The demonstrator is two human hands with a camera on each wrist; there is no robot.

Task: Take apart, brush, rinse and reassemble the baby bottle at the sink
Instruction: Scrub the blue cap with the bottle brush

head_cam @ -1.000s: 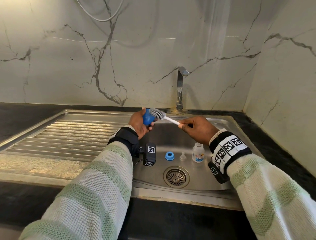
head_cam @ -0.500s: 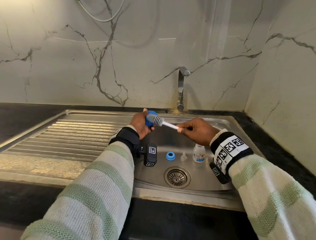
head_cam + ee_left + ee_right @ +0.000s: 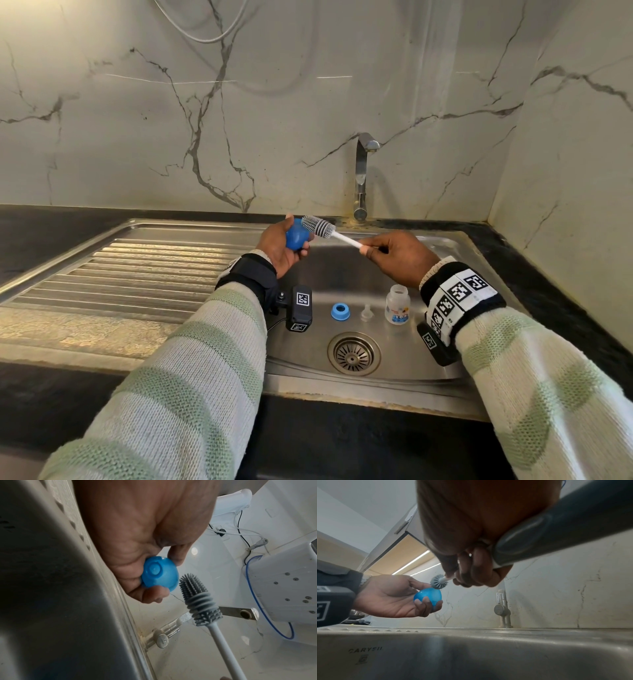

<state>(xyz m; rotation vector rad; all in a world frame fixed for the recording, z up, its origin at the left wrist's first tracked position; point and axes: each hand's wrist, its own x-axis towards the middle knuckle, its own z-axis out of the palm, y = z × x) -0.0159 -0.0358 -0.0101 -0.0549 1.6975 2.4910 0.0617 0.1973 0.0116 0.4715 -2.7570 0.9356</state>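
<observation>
Left hand (image 3: 279, 248) gripped the blue cap (image 3: 297, 236) in curled fingertips; right hand (image 3: 397, 255) pinched the brush (image 3: 318, 226) handle, centre frame. A hard stroke could knock the cap from that shallow hold into the sink (image 3: 342, 274)

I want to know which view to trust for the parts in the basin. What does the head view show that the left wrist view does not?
Only the head view shows the blue ring, the clear nipple and the bottle standing on the sink floor, and the right hand.
Only the left wrist view shows the moulded circle on the cap's top.
Both show the left hand holding the blue cap, and the brush.
</observation>
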